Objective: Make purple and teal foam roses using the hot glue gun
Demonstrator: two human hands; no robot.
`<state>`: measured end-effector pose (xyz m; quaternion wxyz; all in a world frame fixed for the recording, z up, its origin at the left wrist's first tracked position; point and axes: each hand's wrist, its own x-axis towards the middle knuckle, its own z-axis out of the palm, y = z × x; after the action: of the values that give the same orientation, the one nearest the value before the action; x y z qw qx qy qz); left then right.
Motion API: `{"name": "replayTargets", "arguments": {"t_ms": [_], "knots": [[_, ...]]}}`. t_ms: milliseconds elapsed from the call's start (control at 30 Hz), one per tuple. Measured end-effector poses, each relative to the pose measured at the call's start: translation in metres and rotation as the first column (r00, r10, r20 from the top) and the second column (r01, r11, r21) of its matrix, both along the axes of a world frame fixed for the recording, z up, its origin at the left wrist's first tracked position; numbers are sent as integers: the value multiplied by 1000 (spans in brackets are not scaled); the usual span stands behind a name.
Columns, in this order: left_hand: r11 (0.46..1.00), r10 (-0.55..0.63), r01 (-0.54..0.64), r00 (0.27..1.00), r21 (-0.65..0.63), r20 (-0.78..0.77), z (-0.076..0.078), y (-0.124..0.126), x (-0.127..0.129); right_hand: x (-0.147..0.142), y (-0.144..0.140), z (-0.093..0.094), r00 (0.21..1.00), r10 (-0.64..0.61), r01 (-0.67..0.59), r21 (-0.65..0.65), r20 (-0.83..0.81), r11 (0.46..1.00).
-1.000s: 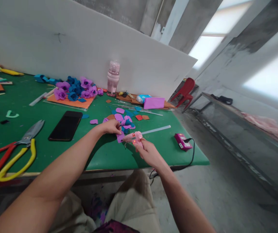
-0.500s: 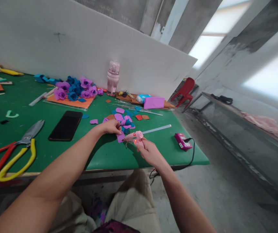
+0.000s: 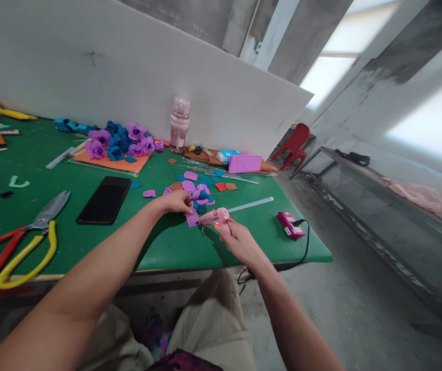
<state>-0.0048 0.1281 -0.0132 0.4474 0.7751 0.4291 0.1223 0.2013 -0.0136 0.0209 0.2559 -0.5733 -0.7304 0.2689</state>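
No text, label, brand, number or sign can be read anywhere in the head view. The small magenta box (image 3: pixel 291 225) at the table's right edge carries a pale patch that may be a label, but it is too small and blurred to make out. The pink bottle (image 3: pixel 179 124) by the white board and the black phone (image 3: pixel 104 200) with its dark screen show no legible marks.
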Motion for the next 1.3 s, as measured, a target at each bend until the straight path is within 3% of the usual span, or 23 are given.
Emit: {"name": "replayTargets", "arguments": {"t_ms": [933,1300], "knots": [[1000,-18,18,999,15,-27,-1,2,0,6,0,2,996,-80,80,2,28,997],[1000,-8,8,1000,10,-17,-2,2,0,2,4,-2,995,-39,36,37,95,999]]}}
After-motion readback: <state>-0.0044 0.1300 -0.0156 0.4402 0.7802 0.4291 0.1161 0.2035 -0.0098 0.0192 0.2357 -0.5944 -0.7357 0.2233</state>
